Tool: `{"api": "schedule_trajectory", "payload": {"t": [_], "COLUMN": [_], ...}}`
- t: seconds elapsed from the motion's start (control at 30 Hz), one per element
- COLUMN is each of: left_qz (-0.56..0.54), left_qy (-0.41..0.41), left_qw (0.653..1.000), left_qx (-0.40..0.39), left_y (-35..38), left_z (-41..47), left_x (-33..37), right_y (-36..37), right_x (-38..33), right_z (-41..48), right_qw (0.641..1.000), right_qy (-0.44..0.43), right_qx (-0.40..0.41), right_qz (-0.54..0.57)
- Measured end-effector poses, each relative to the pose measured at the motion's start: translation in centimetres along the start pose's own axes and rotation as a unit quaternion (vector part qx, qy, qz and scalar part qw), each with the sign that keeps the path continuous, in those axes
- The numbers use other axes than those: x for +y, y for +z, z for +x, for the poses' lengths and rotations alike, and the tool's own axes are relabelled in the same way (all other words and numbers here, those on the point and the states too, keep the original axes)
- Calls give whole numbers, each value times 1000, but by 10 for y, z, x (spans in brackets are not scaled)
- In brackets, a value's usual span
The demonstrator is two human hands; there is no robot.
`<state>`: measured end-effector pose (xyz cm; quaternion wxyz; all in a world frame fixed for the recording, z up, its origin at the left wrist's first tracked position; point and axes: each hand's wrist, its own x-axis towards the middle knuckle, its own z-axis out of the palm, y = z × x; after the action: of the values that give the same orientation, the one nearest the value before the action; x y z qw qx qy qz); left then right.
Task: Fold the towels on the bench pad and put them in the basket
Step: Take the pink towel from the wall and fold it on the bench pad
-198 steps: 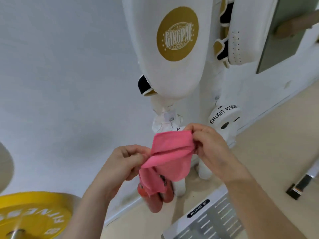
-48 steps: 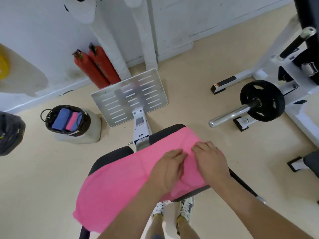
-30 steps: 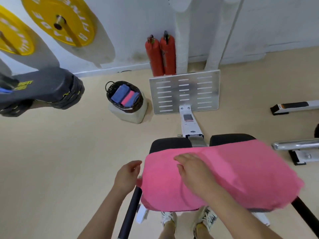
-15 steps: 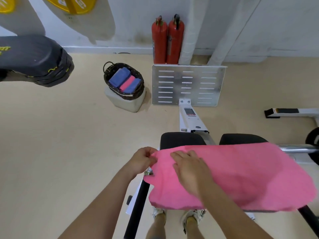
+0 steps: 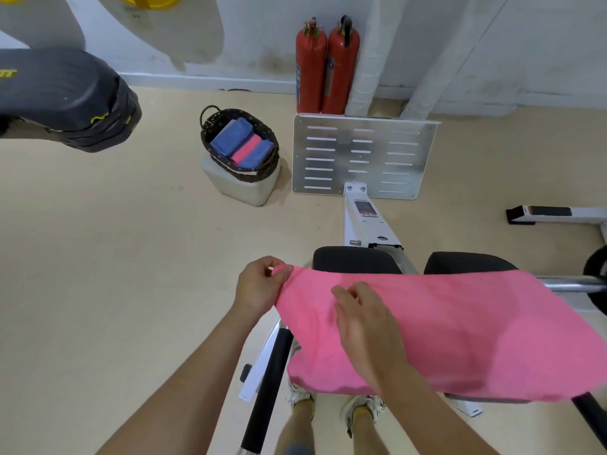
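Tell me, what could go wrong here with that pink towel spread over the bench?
1. The pink towel overhangs the bench pad on its near and right sides; a tug could slide it onto the floor.
2. The left hand pinches just one corner while the right hand rests on the cloth; if that grip slips, the fold may go crooked.
3. The basket already holds three folded towels, so a bulky fold might not fit.

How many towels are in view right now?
4. In the basket: a left blue towel, a folded pink towel, a right blue towel. A big pink towel lies on the bench. More may be hidden beneath those in the basket.
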<state>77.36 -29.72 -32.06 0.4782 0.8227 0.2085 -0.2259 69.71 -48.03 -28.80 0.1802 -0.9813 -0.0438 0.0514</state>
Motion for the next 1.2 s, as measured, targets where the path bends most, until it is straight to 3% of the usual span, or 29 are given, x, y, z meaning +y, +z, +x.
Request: {"api": "schedule_trajectory", "payload": {"t": [0.13,0.2,0.27,0.4,0.47,0.53,0.73,0.83,0.93,1.1,1.2], "left_qz": [-161,-191,-180,-153,-155,-149,-56,-67,-128,-201,-253], "left_qy": [0,27,56,76,68,72,96,82,58,57,50], "left_qw": [984,972,967,973,972,973,987,994,990,977,966], "left_qx": [-71,-135,-169,-156,-163,-163,-118,-36,16,35,7], "left_y": [-18,-25,-30,-32,-28,-24,-21,-15,-7,-1,1], "left_z": [-31,-50,-66,-86,-95,-101,-97,-92,-85,-84,-84], "left_x": [28,44,58,72,77,82,96,103,111,128,140], "right_y": [-14,-30,-45,-59,-57,-53,-38,-49,-61,-83,-104], "right_x": [-14,-27,-35,-35,-38,-44,-47,-44,-36,0,25], "right_z": [6,16,24,24,20,15,2,-6,-20,-50,-65], "right_qw": [983,928,872,824,855,888,929,941,962,977,980], "right_qy": [58,108,131,123,123,153,192,207,161,183,191], "right_qx": [-73,-173,-222,-244,-193,-90,78,59,19,-21,-43], "right_qz": [158,311,417,496,465,425,305,261,220,108,28]}}
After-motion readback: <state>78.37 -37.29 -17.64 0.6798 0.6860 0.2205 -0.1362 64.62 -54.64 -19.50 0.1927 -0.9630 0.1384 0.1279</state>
